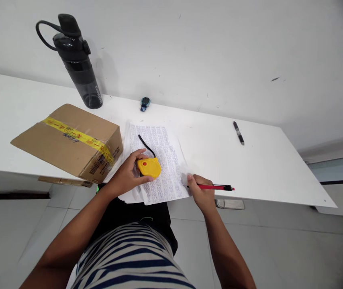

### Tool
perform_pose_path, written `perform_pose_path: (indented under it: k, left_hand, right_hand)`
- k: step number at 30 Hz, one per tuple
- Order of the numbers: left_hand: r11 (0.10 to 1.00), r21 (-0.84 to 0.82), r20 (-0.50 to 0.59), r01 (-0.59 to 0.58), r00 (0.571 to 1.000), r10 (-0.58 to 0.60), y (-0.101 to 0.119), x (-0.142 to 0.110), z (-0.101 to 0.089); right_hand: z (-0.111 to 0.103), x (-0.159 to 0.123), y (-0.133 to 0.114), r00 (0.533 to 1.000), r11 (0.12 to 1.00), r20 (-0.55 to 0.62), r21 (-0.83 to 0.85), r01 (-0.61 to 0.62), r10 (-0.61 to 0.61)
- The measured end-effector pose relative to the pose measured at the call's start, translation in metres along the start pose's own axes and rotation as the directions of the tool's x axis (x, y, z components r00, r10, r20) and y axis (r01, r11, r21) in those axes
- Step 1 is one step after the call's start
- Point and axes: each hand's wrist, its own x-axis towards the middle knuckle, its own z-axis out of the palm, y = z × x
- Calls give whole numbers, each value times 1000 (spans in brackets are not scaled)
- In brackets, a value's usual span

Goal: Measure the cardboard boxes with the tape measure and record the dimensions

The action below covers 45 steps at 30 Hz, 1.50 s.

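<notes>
Two bare hands work at the near edge of a white table [213, 154]. The left hand [129, 172] has its fingers curled round a yellow tape measure [151, 168], the thumb along the near side and the other fingers at the far side. The right hand [202, 193] is closed on a red pen [215, 187], thumb uppermost; most of the barrel juts out to the right, level with the table's edge. Whether the pen's other end touches paper cannot be told.

The tape measure sits over the sheets [167, 148], red button up, its black strap [147, 146] trailing away from the person across the writing. Dense rows of small blue marks cover the top sheet, too small to read. Several sheets overlap, and their near edges reach the table's edge.

Just left of the sheets stands a cardboard box [58, 142], with yellow tape [76, 134] across its top. Behind it a dark bottle [81, 72] stands upright near the wall [174, 48], its carry loop to the left. A small watch [145, 102] lies beyond the sheets, close to the wall. Farther right lies a black pen [238, 133], well apart from both hands.
</notes>
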Motion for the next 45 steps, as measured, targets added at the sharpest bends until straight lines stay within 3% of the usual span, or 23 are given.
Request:
perform_pose_path:
  k: [7, 12, 22, 27, 35, 40, 45]
  left_hand:
    - [1000, 24, -4, -19, 1000, 19, 2, 1, -1]
    - [1000, 3, 1, -26, 1000, 26, 0, 1, 0]
    - [1000, 17, 1, -24, 1000, 24, -1, 0, -2]
    - [1000, 6, -8, -8, 1000, 8, 1, -1, -2]
    - [999, -42, -42, 33, 998, -35, 9, -1, -2]
    - [987, -156, -97, 50, 993, -65, 8, -2, 2]
    - [981, -195, -219, -23, 975, -21, 7, -17, 1]
  right_hand:
    - [2, -2, 2, 995, 1000, -97, -22, -6, 4]
    - [1, -1, 2, 1000, 1000, -10, -10, -11, 11]
    - [4, -1, -1, 994, 999, -99, -8, -42, 41]
    - [4, 0, -5, 1000, 1000, -25, -1, -9, 9]
    - [5, 3, -3, 994, 997, -66, -1, -83, 83]
    - [15, 11, -10, 987, 989, -158, -144, 9, -32]
    - [28, 18, -12, 997, 941, -79, -338, -19, -8]
